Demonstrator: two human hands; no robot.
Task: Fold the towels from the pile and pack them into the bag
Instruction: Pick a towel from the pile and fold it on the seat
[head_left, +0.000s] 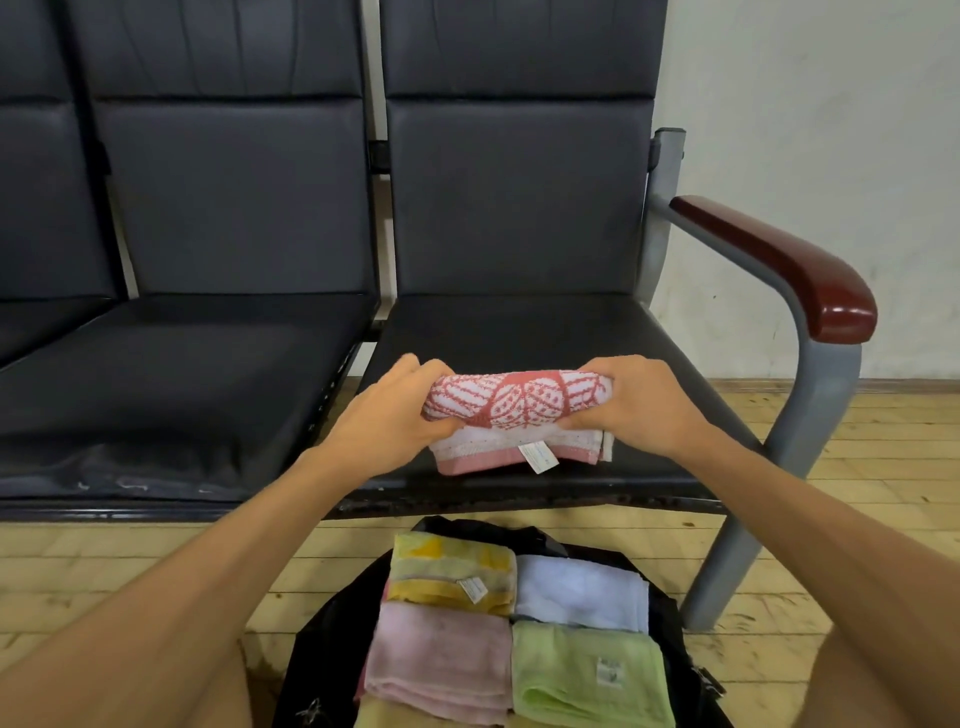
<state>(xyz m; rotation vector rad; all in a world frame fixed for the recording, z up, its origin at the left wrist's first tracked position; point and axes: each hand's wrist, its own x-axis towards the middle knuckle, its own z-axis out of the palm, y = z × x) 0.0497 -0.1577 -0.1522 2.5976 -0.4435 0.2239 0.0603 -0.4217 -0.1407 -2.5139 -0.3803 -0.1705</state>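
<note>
**Red-and-white towel held over seat, four folded towels in bag**

We saw an open black fabric bag (322, 639) on the wooden plank floor (104, 561), just in front of the seats. It held folded towels laid side by side: a yellow terry towel (447, 566) at far left, a pale blue towel (582, 592) at far right, a pink towel (441, 660) at near left and a light green towel (587, 675) at near right. More pale yellow cloth showed at the bottom edge.

Small white care tags sat on the yellow towel (472, 590) and the green one (609, 672). Their print was too small to read.

We noted the folded red-and-white patterned towel (514, 410) over the black padded seat (519, 338). The left hand (384, 421) gripped its left end and the right hand (639, 405) its right end, fingers curled round the cloth. Its white tag (538, 457) hung at the near edge, unreadable.
</note>
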